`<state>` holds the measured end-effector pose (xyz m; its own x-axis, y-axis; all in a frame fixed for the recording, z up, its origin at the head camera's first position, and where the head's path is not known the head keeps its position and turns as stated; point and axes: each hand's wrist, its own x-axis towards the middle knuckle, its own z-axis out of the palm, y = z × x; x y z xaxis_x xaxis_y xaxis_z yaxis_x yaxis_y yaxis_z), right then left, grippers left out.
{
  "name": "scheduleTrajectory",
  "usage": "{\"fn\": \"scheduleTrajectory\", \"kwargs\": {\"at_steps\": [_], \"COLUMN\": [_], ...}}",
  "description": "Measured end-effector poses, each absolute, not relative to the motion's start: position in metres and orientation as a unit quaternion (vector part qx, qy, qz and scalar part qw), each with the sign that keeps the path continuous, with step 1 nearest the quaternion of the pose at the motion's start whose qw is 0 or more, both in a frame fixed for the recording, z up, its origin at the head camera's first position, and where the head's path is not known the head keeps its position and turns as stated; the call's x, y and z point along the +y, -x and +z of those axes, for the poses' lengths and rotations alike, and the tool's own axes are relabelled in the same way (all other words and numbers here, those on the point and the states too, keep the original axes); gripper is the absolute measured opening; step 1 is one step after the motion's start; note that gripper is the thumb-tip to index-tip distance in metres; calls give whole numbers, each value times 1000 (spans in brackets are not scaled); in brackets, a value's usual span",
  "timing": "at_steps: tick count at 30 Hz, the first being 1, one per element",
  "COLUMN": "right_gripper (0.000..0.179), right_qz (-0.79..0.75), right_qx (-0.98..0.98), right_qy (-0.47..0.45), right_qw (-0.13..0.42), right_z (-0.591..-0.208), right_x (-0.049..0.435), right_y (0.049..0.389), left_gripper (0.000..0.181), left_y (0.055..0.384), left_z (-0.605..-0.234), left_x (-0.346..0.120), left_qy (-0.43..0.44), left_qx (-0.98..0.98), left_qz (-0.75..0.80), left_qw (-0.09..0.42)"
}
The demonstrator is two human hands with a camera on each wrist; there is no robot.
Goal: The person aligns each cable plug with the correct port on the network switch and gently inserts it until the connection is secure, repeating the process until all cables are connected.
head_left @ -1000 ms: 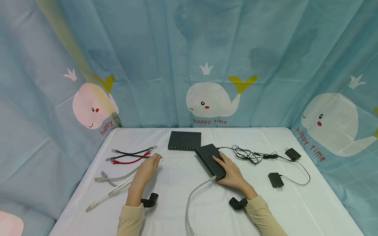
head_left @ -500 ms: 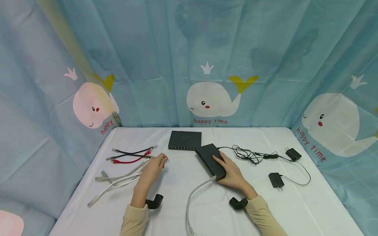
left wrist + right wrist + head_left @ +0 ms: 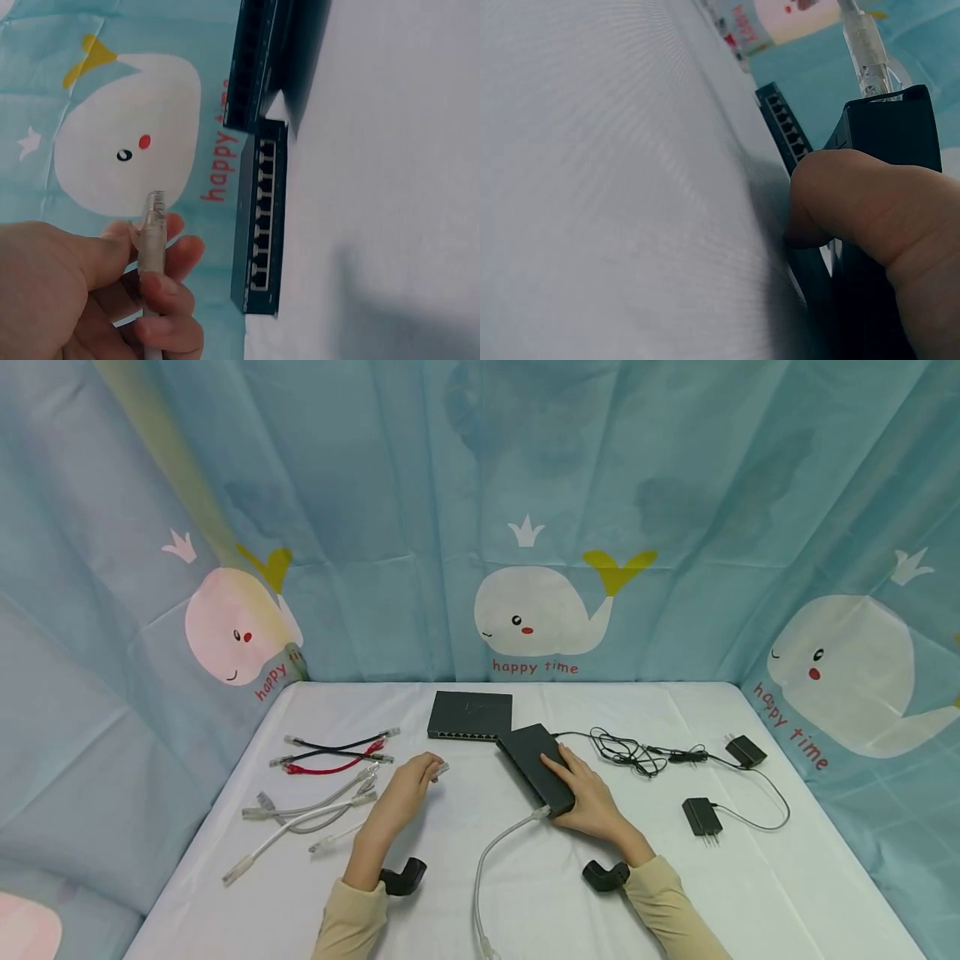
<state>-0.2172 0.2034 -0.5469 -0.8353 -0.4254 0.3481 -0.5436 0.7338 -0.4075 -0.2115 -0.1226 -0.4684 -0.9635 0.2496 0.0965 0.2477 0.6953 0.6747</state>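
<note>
My left hand (image 3: 405,789) is raised above the table, left of the switches. Its thumb and fingers pinch a whitish network cable (image 3: 152,251) just behind the clear plug, which points away from the hand. The cable's other end hangs out below the palm in the head view. My right hand (image 3: 588,797) grips a black network switch (image 3: 534,758), tilted up off the table, thumb along its near end. A grey network cable (image 3: 478,877) is plugged into that switch's near end and trails toward the front edge. Behind lies a second black switch (image 3: 470,714), its row of ports facing me.
Black network cables (image 3: 330,750) and a red one (image 3: 330,772) lie at left. Grey and white cables (image 3: 281,839) spread in front of them. Two black power adapters (image 3: 701,817) sit at right, beside a bundled black cord (image 3: 630,756). A whale-print curtain (image 3: 375,610) surrounds the table.
My left hand has moved right, drawing the whitish cable out from the grey and white ones. The right hand and the switch it grips have stayed in place.
</note>
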Motion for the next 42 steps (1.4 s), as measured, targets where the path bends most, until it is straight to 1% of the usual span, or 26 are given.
{"fn": "scheduleTrajectory", "kwargs": {"at_steps": [5,12,20,26,33,42], "right_gripper": [100,99,97,98,96,97], "right_qz": [253,261,261,251,251,247], "right_qx": [-925,-924,-923,-924,-923,-926], "right_qy": [-261,-258,-260,-261,-265,-259], "right_qw": [111,111,111,121,121,120], "right_z": [-547,-546,-546,-548,-548,-547], "right_x": [203,202,201,203,203,203], "right_y": [218,217,217,218,218,218], "left_gripper": [20,20,21,23,25,27], "left_y": [210,207,206,204,201,199], "left_z": [-469,-473,-477,-479,-482,-487], "left_x": [-114,-100,-92,-84,-74,-62], "left_qy": [-155,-167,-193,-209,-214,-239], "left_qx": [916,911,907,900,891,882], "left_qz": [371,375,370,375,389,390], "left_qw": [7,45,52,70,98,111]}}
